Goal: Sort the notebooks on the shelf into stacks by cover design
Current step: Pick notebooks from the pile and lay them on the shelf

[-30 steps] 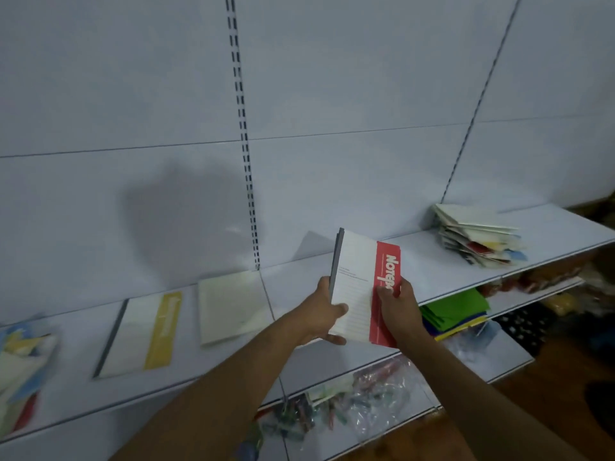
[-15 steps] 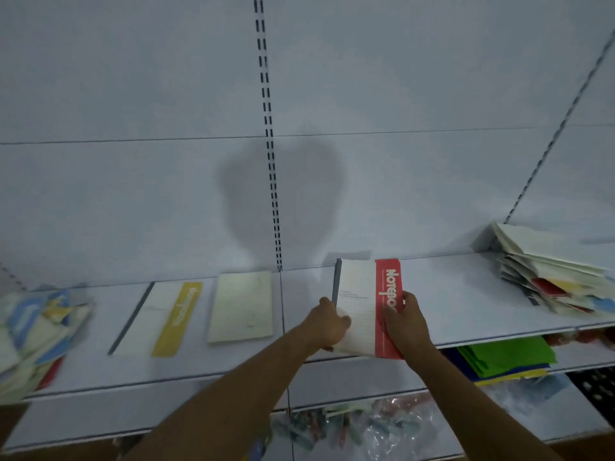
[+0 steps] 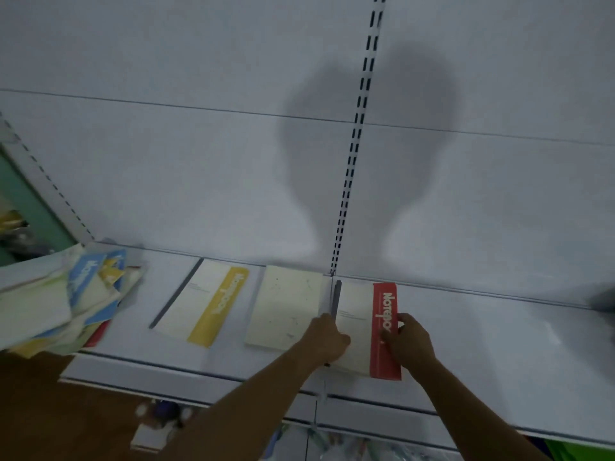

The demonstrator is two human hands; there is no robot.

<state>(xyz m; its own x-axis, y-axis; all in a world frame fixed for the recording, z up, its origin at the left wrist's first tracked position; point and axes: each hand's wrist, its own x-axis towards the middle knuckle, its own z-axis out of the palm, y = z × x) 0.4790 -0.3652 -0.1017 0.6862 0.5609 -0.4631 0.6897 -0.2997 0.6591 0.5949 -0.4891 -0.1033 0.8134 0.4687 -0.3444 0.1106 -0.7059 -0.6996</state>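
A white notebook with a red band point(image 3: 384, 331) lies low over the white shelf point(image 3: 482, 354), just right of the slotted upright. My left hand point(image 3: 327, 337) grips its dark spine edge and my right hand point(image 3: 411, 341) grips its red edge. To its left a plain cream notebook point(image 3: 286, 307) lies flat on the shelf. Further left lies a white notebook with a yellow band point(image 3: 203, 304). A messy pile of mixed notebooks point(image 3: 63, 301), blue, yellow and cream, sits at the shelf's far left end.
The white back panel point(image 3: 199, 161) rises right behind the shelf, with a slotted upright point(image 3: 357, 134) in the middle. Below the shelf edge a lower shelf holds plastic-wrapped goods point(image 3: 336, 444). A green strip point(image 3: 20, 201) shows at far left.
The red-band notebook has come down from tilted in the air to nearly flat on the shelf beside the cream one. My view has swung left, so the right-hand pile is out of frame.
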